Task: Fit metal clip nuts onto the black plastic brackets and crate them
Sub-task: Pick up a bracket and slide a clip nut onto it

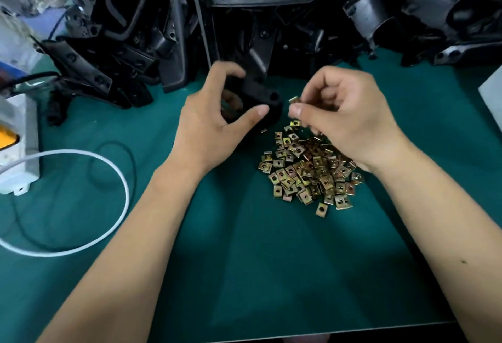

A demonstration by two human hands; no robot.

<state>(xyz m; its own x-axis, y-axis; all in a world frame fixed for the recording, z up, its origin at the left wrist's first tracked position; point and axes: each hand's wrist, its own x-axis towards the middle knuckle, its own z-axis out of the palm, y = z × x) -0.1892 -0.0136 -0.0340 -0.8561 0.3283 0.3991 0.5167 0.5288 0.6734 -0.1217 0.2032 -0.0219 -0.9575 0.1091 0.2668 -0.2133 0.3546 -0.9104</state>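
My left hand (214,122) grips a small black plastic bracket (260,95) between thumb and curled fingers, just above the green mat. My right hand (345,119) pinches one brass-coloured clip nut (294,100) between thumb and forefinger, right beside the bracket's near edge with its hole. Whether the nut touches the bracket I cannot tell. A loose pile of several clip nuts (309,171) lies on the mat under and in front of my right wrist.
A big heap of black plastic brackets (244,16) fills the back of the green table (244,261). A white cable loop (108,206) and a white box with a yellow part (19,141) lie at the left. A white object (491,92) sits at the right edge.
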